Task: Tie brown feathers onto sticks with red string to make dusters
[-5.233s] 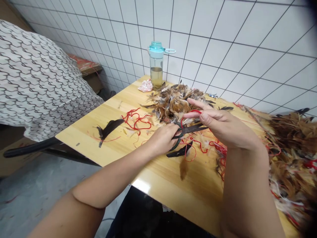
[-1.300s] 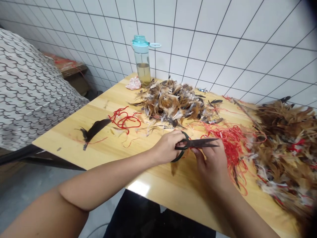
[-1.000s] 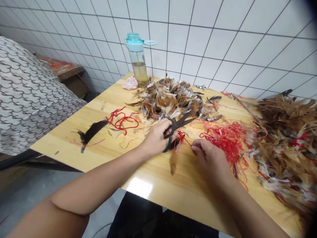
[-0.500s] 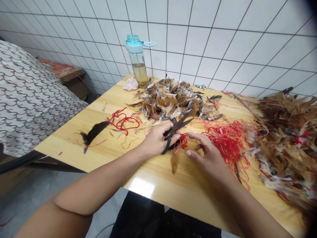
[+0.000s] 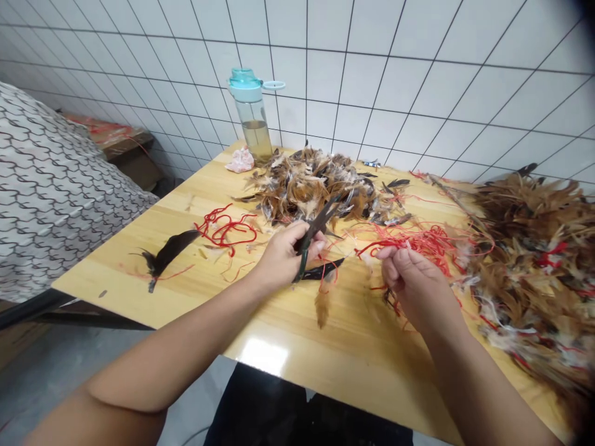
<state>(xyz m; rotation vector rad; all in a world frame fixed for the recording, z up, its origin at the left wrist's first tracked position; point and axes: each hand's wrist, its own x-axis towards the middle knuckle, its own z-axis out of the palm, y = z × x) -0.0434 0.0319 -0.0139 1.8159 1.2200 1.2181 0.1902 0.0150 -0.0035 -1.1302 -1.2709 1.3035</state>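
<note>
My left hand [image 5: 279, 260] is closed around dark scissors [image 5: 312, 235], whose blades point up and away toward a pile of brown feathers [image 5: 320, 186]. My right hand [image 5: 413, 279] is closed, pinching red string [image 5: 421, 238] from a tangle on the wooden table [image 5: 353, 359]. A dark feather [image 5: 323, 270] and a small brown feather [image 5: 321, 305] lie between my hands.
A clear bottle [image 5: 253, 118] with a teal lid stands by the tiled wall, a pink wad [image 5: 239, 161] beside it. Red cord [image 5: 223, 228] and a black feather [image 5: 167, 251] lie at left. A large feather heap [image 5: 534, 260] fills the right. Patterned fabric [image 5: 51, 204] is at left.
My right hand has moved right to the red tangle and closed on string. My left hand tilted the scissors more upright. A dark feather now lies bare between my hands.
</note>
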